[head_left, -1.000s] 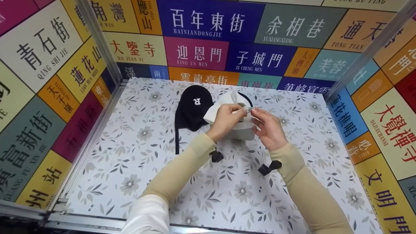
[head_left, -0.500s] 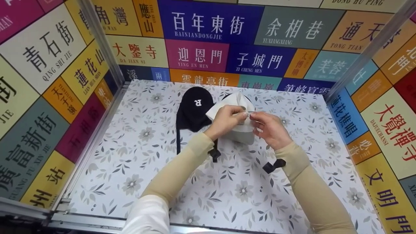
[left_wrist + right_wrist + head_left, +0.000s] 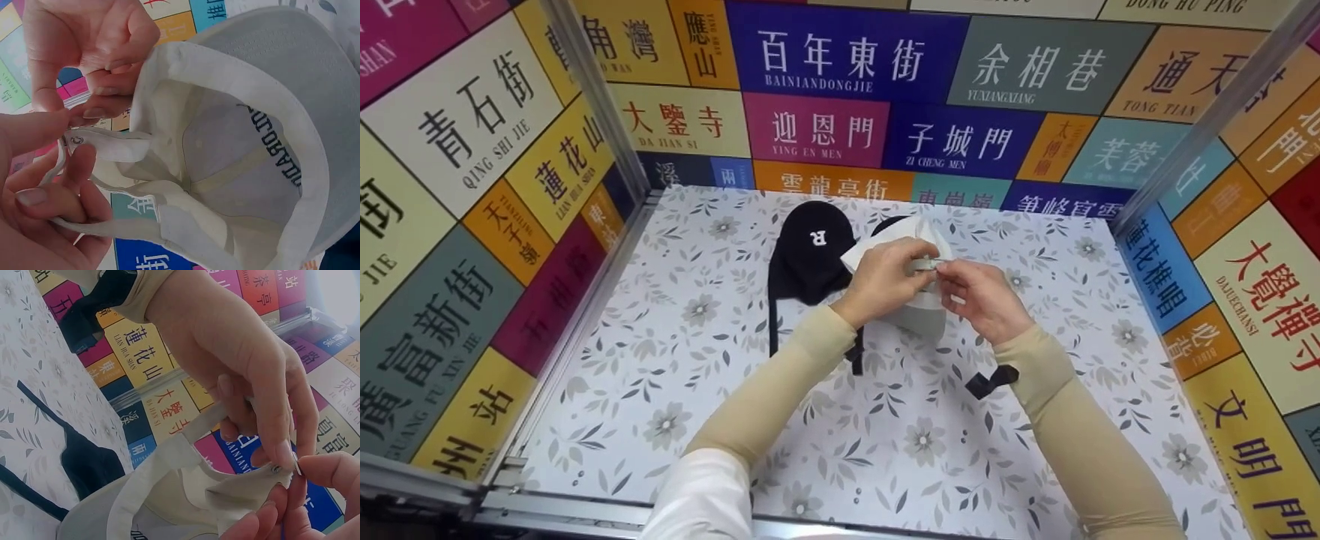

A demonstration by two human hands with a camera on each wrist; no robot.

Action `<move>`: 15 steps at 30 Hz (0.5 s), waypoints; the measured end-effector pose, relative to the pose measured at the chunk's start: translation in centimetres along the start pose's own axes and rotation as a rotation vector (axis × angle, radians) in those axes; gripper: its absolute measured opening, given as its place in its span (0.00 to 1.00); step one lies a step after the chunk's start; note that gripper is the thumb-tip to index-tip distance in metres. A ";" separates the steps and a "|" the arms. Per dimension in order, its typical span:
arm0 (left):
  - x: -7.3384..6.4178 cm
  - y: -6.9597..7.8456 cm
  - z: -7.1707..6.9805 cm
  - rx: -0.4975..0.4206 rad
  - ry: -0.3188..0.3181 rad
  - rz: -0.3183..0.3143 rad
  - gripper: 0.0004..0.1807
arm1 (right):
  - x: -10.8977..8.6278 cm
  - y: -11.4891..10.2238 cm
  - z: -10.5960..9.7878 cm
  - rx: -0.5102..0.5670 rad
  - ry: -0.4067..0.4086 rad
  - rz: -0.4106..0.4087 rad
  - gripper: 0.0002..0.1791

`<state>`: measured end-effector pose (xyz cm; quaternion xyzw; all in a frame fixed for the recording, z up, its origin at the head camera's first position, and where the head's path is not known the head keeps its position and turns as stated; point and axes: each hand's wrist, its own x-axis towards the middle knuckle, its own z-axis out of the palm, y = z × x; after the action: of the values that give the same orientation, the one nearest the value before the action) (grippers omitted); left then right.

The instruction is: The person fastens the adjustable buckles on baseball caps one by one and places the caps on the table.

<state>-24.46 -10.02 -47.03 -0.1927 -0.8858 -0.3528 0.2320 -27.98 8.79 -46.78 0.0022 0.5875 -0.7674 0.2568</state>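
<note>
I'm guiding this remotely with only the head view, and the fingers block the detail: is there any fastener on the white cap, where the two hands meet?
Observer: Yes, the left wrist view shows a small round snap on the cap's pale tab.

Operator: I can't see into the crown from here. Is anything marked inside?

Observer: Dark lettering shows inside the white cap, though part of the word is cut off from view.

Operator: And the other side of the back opening?

Observer: A narrow strap runs from that side to the curled fingers of the left hand.
</note>
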 end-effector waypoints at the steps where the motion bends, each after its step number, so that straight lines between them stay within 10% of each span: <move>1: 0.0 0.0 0.0 0.027 0.010 0.018 0.11 | 0.0 0.0 0.0 -0.002 -0.006 -0.004 0.05; 15: 0.0 -0.3 0.1 0.086 0.062 -0.026 0.10 | 0.2 -0.3 -0.7 0.049 -0.016 0.010 0.07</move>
<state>-24.64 -10.15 -47.29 -0.1599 -0.8949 -0.3231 0.2629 -28.43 9.37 -46.79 0.0053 0.5664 -0.7802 0.2654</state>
